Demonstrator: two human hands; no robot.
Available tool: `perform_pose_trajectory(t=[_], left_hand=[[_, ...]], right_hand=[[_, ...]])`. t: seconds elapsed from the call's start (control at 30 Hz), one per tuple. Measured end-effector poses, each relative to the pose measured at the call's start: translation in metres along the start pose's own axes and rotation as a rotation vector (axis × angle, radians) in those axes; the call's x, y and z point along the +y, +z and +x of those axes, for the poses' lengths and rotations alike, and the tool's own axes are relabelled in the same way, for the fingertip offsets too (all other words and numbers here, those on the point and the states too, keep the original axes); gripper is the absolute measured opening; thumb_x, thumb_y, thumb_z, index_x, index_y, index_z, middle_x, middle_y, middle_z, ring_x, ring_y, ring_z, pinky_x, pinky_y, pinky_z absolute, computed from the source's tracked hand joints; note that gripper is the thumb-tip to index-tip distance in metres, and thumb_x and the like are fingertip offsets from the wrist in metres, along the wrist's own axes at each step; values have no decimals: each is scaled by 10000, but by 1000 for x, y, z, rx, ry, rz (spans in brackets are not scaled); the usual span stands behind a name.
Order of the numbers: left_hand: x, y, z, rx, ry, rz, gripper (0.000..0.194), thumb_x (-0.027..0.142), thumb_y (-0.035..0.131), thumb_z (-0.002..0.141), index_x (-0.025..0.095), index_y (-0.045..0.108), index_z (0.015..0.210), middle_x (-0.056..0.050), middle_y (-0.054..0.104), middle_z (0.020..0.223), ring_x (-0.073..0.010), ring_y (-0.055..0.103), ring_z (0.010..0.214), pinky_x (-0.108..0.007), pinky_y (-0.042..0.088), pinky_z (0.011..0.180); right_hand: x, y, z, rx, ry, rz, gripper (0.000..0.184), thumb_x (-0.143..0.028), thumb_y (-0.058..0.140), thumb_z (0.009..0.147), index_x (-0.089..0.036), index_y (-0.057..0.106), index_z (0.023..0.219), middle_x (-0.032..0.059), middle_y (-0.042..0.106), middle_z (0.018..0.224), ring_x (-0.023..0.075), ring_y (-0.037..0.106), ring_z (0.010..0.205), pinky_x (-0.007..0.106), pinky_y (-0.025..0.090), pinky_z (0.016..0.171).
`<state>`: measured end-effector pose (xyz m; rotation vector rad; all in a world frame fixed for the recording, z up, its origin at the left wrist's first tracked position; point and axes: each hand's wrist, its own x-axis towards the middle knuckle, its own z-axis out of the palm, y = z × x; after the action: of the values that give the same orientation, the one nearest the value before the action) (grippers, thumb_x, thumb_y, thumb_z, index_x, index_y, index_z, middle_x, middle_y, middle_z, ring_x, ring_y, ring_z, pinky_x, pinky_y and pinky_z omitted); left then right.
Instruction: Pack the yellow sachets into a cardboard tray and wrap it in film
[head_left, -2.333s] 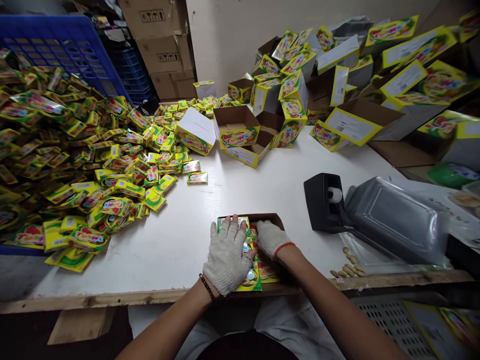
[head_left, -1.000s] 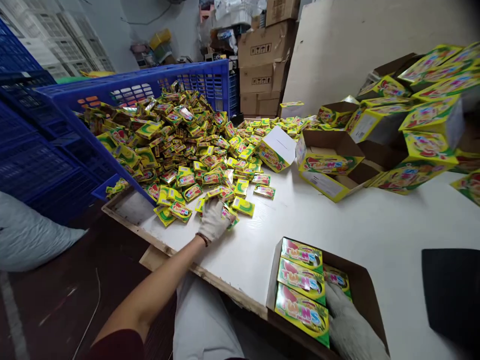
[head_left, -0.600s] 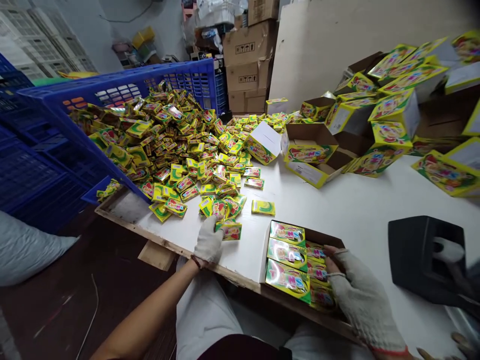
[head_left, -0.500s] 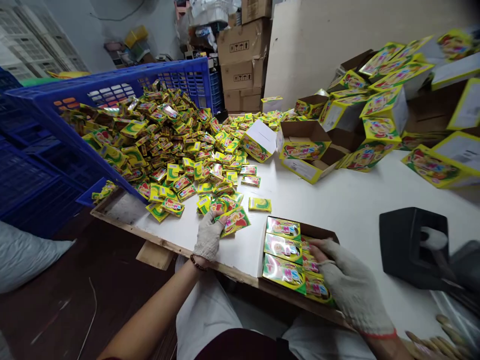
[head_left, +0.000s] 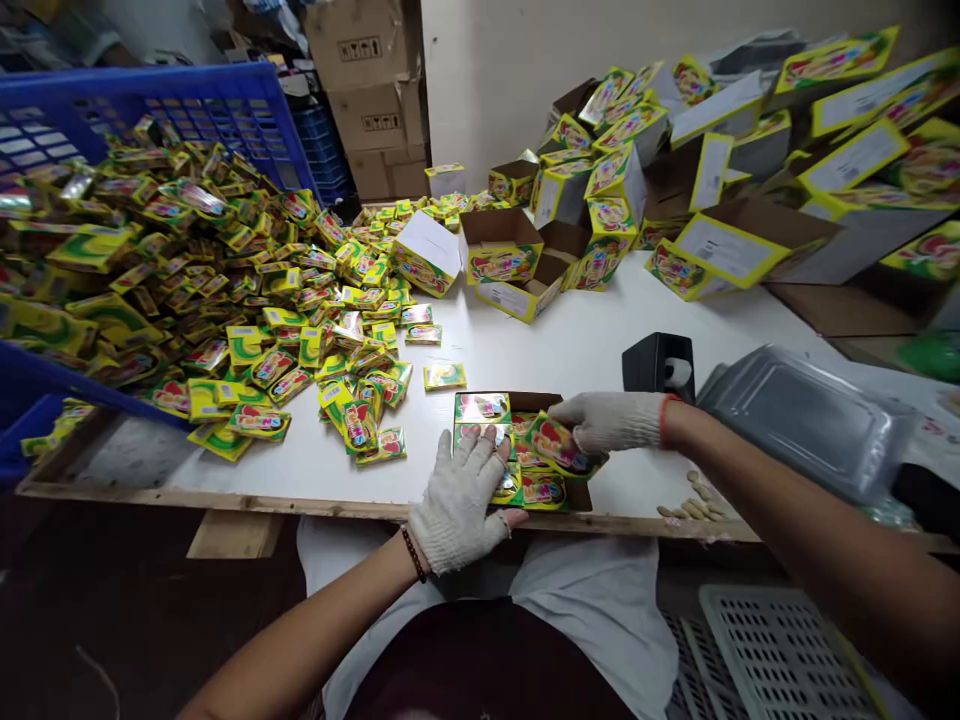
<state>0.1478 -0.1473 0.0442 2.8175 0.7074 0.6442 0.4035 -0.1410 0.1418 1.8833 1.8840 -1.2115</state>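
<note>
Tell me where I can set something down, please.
The widest bare patch of white table lies between the open boxes, the tape dispenser and the front carton. A narrow strip runs along the wooden edge, left of the left hand. Crowded: left under the packet pile, back right under heaped boxes.

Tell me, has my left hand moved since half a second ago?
Yes: the left hand moved right, from the loose packs toward the tape dispenser.
</note>
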Motion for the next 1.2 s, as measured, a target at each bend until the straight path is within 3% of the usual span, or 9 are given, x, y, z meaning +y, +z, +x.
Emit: perform_pose_trajectory(t=[0.13,0.37,0.6,0.73,0.83,0.93,1.03,1.1,1.2], left_hand=[[-3,12,-13,-130,-13,161,690,635,482,939,163,484,1441,-116,376,1535,-315,320,1417,-611,131,1147],[-10,17,-22,-83,-2,158,575,512,428,991,155,491,1437,-108,405,1517,-292,264,1427,-555,113,1152],[-7,22,-24,-22,0,114,577,520,350,1024,147,439,1455,-126,393,1521,-320,289,1423,-587,149,1134],[-22,8,-26,148,16,-101,565,463,353,1039,96,358,1469,-186,399,1496,-281,335,1425,-505,315,1125],[-59,-5,-33,445,-205,-32,477,315,498,995,112,416,1419,-171,461,1429,-220,410,1377,-370,356,1140],[-105,-13,-46,609,-621,197,528,342,625,895,46,487,1310,-193,541,1250,-270,499,1226,-408,404,1074],[-133,-14,-59,343,-1101,54,848,384,772,726,36,407,1407,-188,543,1247,-301,523,1157,-414,429,1000],[-138,-14,-62,165,-1287,-143,741,323,736,761,87,435,1395,-113,608,1107,-234,584,966,-352,461,856],[-126,-22,-57,294,-1285,-435,424,305,630,813,76,581,1167,-73,625,928,-171,571,803,-301,459,757]], right_hand=[[-30,3,35,-351,44,-635,145,-118,510,831,-108,586,708,23,509,609,144,446,558,290,344,552],[-45,28,74,-533,88,-604,195,-24,476,797,-63,643,704,11,488,529,130,464,537,304,461,738],[-25,47,62,-366,28,-517,447,-95,697,651,-65,707,1097,132,654,948,268,613,950,313,447,863],[-12,63,53,-87,-9,-317,592,-143,652,697,-145,598,1287,151,619,1210,294,611,1079,320,451,876],[1,79,55,-37,90,-308,464,-200,637,728,-149,630,1189,163,619,1171,330,622,1030,380,457,854],[14,99,65,7,84,-222,486,-341,566,848,-225,588,1320,160,562,1306,339,597,1120,425,441,926],[22,112,72,47,114,-131,537,-359,542,865,-279,542,1396,131,552,1345,340,584,1148,440,436,941],[22,109,70,76,105,-102,511,-283,553,848,-227,582,1355,141,566,1324,346,581,1133,442,424,944],[12,88,54,93,57,-33,414,-142,517,837,-174,636,1232,110,616,1224,260,599,1046,349,431,898]])
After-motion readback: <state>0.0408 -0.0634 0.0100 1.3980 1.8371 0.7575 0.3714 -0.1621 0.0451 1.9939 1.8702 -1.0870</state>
